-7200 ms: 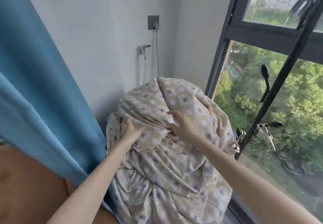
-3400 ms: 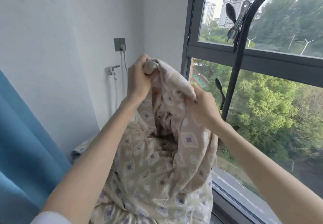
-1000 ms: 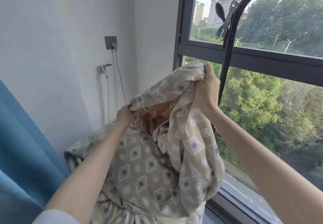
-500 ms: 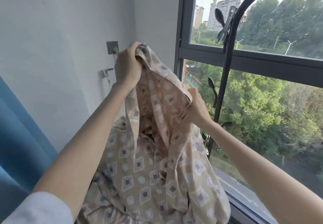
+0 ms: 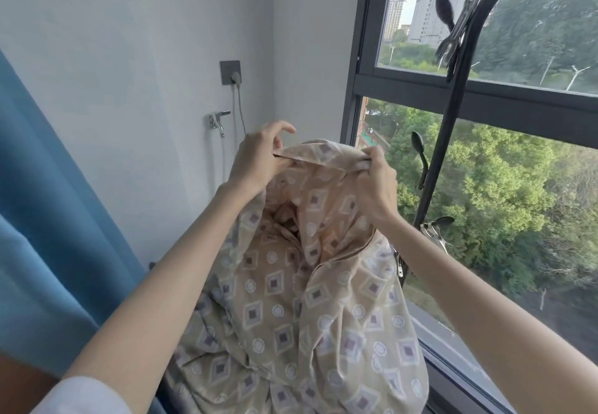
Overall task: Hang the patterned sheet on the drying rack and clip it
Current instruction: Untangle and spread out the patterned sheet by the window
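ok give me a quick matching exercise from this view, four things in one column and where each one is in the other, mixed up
Things
1 sheet
2 curtain
3 top clip
4 plug

Places
a in the wall socket
b on the rack pole
c pinched by the left hand and right hand
d along the left edge of the view

Pairs: 1-c, 2-d, 3-b, 4-a
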Demonstrator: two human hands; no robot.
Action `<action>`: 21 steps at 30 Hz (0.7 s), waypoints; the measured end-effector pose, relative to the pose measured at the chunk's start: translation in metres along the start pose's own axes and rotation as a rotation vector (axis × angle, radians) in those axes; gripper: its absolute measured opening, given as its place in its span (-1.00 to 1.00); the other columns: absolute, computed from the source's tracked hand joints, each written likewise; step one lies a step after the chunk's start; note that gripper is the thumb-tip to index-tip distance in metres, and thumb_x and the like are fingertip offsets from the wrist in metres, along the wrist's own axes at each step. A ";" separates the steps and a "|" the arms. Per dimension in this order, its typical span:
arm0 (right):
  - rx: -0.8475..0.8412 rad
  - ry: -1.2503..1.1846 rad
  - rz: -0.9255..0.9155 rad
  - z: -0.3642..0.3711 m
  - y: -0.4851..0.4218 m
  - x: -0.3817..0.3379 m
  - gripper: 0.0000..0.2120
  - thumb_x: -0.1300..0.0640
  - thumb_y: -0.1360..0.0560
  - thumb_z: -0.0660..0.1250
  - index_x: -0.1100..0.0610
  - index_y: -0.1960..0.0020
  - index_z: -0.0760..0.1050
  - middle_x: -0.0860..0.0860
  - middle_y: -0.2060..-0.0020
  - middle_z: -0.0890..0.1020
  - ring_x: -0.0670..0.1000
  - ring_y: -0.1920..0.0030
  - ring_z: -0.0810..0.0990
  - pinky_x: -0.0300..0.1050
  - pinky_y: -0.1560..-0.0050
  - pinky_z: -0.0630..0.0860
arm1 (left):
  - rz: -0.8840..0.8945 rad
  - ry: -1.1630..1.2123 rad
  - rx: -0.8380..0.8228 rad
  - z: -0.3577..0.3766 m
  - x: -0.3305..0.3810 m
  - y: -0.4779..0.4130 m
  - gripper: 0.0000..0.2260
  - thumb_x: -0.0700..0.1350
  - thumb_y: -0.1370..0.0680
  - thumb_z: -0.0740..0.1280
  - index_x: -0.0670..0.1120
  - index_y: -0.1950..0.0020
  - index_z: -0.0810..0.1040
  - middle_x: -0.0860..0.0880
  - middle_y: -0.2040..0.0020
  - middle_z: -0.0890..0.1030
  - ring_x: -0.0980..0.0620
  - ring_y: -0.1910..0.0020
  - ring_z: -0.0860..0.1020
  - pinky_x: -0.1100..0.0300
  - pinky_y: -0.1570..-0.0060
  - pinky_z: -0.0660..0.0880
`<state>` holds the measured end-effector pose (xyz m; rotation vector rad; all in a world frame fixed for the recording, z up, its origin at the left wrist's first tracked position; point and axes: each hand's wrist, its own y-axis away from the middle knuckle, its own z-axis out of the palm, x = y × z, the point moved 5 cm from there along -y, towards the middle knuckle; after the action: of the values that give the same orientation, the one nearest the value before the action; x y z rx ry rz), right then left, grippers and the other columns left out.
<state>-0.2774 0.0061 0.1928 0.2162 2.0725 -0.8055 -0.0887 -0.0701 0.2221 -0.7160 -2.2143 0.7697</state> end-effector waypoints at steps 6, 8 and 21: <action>0.063 -0.050 0.004 -0.012 -0.013 -0.006 -0.62 0.47 -0.45 -0.04 0.25 -0.15 0.37 0.03 0.15 0.50 -0.11 0.29 0.42 -0.21 0.35 0.38 | -0.202 -0.165 -0.282 0.048 -0.045 0.072 -0.50 0.16 -0.34 0.43 0.07 -0.21 0.41 0.01 0.01 0.52 -0.01 0.00 0.48 0.09 0.11 0.47; 0.078 -0.060 0.014 -0.012 -0.012 -0.001 -0.62 0.47 -0.44 -0.05 0.22 -0.15 0.36 -0.02 0.20 0.47 -0.08 0.27 0.43 -0.21 0.34 0.37 | -0.312 -0.266 -0.383 0.063 -0.065 0.100 -0.48 0.12 -0.37 0.40 0.07 -0.28 0.33 -0.04 -0.11 0.50 -0.09 -0.11 0.47 0.03 0.00 0.43; -0.214 0.511 -0.339 0.024 0.015 0.026 -0.16 0.25 -0.32 0.31 -0.17 -0.46 0.02 0.07 -0.44 0.18 0.19 -0.35 0.19 0.16 -0.31 0.20 | -0.282 0.029 -0.153 0.028 -0.045 0.067 -0.78 -0.12 -0.59 0.03 -0.09 -0.16 0.39 -0.13 0.38 0.54 -0.20 0.32 0.57 -0.07 0.23 0.51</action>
<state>-0.2700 -0.0007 0.1554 -0.0606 2.7084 -0.7729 -0.0634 -0.0638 0.1408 -0.4676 -2.3003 0.4500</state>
